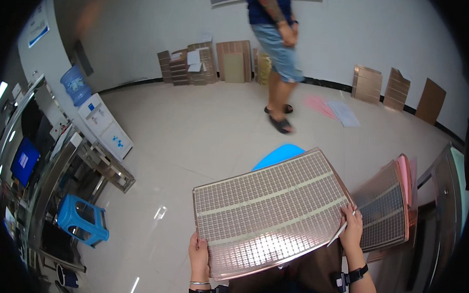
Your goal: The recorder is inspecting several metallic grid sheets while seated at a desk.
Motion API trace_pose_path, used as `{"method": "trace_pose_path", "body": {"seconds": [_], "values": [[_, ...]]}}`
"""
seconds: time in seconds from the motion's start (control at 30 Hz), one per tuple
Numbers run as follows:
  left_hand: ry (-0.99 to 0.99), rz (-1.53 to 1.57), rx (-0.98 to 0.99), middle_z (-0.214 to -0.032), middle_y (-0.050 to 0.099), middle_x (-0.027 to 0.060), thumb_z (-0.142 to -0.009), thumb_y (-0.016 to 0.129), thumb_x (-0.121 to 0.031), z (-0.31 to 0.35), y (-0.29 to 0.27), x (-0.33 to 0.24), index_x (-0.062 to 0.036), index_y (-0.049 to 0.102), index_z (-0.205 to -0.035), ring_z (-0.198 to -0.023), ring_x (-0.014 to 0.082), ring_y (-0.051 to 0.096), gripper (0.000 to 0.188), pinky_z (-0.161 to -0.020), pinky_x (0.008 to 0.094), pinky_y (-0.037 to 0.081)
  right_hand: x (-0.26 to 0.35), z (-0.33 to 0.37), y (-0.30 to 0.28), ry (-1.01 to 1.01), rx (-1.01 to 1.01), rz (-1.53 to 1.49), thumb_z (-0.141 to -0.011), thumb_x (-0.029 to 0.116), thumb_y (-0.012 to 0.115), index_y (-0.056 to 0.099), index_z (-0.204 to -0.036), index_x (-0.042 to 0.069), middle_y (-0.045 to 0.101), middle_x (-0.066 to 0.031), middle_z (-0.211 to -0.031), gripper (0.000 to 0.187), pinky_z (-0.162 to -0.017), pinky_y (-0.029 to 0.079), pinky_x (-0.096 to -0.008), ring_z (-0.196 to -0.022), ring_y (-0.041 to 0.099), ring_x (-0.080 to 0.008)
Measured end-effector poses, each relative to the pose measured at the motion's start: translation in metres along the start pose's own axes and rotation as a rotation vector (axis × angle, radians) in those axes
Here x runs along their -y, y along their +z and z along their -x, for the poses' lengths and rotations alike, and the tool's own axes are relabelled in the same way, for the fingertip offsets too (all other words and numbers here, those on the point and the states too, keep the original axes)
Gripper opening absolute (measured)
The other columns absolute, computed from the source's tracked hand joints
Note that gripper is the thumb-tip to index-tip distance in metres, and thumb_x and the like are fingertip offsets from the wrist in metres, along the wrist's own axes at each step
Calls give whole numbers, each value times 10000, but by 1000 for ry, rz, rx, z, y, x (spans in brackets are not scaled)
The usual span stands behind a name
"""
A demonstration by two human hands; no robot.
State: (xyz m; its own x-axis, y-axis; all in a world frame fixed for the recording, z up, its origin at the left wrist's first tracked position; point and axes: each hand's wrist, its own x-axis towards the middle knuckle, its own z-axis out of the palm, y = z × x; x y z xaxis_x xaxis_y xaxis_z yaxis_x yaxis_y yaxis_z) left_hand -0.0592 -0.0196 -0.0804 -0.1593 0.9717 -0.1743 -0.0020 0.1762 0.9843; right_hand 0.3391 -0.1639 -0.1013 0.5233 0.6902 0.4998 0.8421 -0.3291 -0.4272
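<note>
Plainly Held at Two Edges: a Gridded Panel (263,205)

I hold it tilted before me, above the floor (153,247). My left hand (199,255) is closed on its left edge near the lower corner; my right hand (351,230) grips the right edge, with a slim white stick (337,236) there too. Similar panels (383,214) stand just right.

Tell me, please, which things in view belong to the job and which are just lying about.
Work in hand:
patterned panel, held by the left hand and right hand
white stick in the right hand
similar panels at right, probably

Seemingly just about:
blue stool at left
water dispenser
pink sheets on the floor
</note>
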Motion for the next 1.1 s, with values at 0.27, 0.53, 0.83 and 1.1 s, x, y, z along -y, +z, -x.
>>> {"method": "trace_pose_path", "body": {"seconds": [0.27, 0.53, 0.83, 1.1], "values": [[89, 209, -81, -1052, 626, 99, -972, 442, -57, 11, -5, -33, 71, 543, -1180, -939, 150, 589, 265, -847, 273, 468, -29, -9, -3, 152, 58, -117, -818, -32, 562, 573, -1157, 32, 594, -217, -1198, 346, -934, 448, -416, -1112, 560, -360], [105, 262, -80, -1032, 633, 85, -981, 454, -78, 11, -7, -43, 70, 560, -1153, -907, 131, 589, 250, -819, 271, 479, -59, -39, -33, 574, 149, -832, -938, 145, 571, 559, -1181, 6, 611, -33, -857, 280, -692, 462, -244, -781, 561, -108], [80, 350, 34, -1008, 641, 77, -981, 472, -98, -2, -19, -30, 49, 580, -1146, -884, 134, 597, 246, -814, 270, 491, -20, -43, -90, 507, 238, -1119, -971, 287, 527, 554, -1127, -4, 607, -43, -959, 332, -773, 453, -233, -872, 561, -101], [121, 383, -22, -1017, 639, 86, -980, 486, -115, -5, -17, -27, 45, 579, -1102, -912, 143, 597, 222, -832, 271, 487, -28, -34, -105, 410, 208, -1071, -948, 286, 561, 578, -1125, 18, 589, 6, -904, 321, -708, 394, -191, -800, 519, -61]]}}
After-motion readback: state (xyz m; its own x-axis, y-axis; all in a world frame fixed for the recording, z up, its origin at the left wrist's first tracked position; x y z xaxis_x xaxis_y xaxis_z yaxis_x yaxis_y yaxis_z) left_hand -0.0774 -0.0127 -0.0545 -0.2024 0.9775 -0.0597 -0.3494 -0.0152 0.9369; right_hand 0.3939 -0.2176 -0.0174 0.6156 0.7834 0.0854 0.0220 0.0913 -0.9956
